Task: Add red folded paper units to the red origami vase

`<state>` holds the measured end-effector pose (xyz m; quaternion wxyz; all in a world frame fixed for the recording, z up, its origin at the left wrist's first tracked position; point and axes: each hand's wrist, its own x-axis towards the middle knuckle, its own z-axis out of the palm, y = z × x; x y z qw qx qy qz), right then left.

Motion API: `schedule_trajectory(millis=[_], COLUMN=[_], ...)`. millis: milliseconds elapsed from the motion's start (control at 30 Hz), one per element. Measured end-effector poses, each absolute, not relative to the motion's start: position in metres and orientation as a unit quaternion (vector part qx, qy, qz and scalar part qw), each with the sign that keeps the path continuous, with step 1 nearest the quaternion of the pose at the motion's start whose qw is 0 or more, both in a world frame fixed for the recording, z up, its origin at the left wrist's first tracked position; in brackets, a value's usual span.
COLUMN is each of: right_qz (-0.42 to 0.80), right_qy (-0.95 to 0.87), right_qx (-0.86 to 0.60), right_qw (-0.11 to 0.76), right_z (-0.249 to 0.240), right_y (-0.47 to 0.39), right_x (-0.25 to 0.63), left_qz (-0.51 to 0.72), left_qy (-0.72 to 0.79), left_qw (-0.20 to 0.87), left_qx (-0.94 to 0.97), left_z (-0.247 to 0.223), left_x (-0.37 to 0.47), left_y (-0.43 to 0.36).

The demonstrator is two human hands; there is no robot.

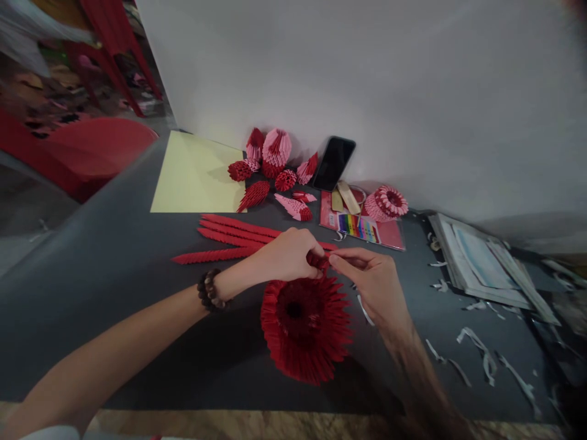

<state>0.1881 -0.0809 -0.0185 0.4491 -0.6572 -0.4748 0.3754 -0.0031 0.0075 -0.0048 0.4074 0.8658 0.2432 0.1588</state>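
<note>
Both hands meet at the far rim of a round red folded-paper piece [305, 330], which has a dark hole in its middle and pleated, pointed edges. My left hand [291, 253], with a beaded bracelet at its wrist, curls its fingers down on small red paper folds at that rim. Thumb and forefinger of my right hand [371, 278] pinch a red paper piece right beside them; its exact shape is mostly hidden. Behind my left hand lie several long red strips of nested paper folds [229, 235], partly covered by the hand.
Folded-paper parts in pink and red [276, 153], a yellow sheet [197, 174] and a phone [334, 162] leaning on the wall line the back. A pink ring-shaped piece [387, 203] stands beside a colourful packet [360, 226]. Rightward are stacked papers [481, 260] and white paper scraps [479, 351].
</note>
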Motion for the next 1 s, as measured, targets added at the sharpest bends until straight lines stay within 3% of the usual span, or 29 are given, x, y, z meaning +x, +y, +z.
schedule_trajectory(millis=[400,1000], right_qz=[0.429,0.406], right_qy=[-0.452,-0.452], right_qx=[-0.642,-0.643], right_qw=[0.446,0.467], right_z=[-0.014,-0.014], right_y=[-0.08,-0.086], right_x=[0.193,0.183], left_qz=[0.164,0.162], left_qy=[0.239,0.242], left_qw=[0.402,0.408], left_qx=[0.869,0.865], left_z=[-0.011,-0.013], left_x=[-0.002,-0.001], left_y=[0.01,0.011])
